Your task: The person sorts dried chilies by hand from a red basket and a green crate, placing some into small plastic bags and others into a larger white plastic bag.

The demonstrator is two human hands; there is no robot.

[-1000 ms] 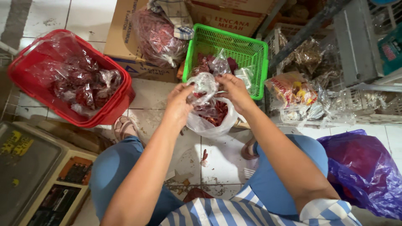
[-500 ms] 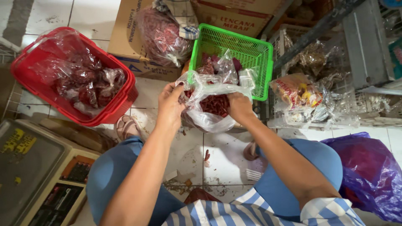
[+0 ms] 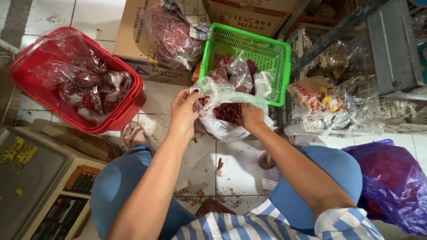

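Lowered since half a second ago and pulled wider: one clear bag of dried red chillies, its rim pinched by closed left hand fingers, right hand fingers buried inside, grip hidden, just short of one green basket.

Green mesh basket served as landmark. Just before it, a clear bag showed dark red contents. Far to its left, a red tub held clear packets of dark red pieces. To its right lay a purple bag. Shirt was blue-and-white striped; floor tiles were white.
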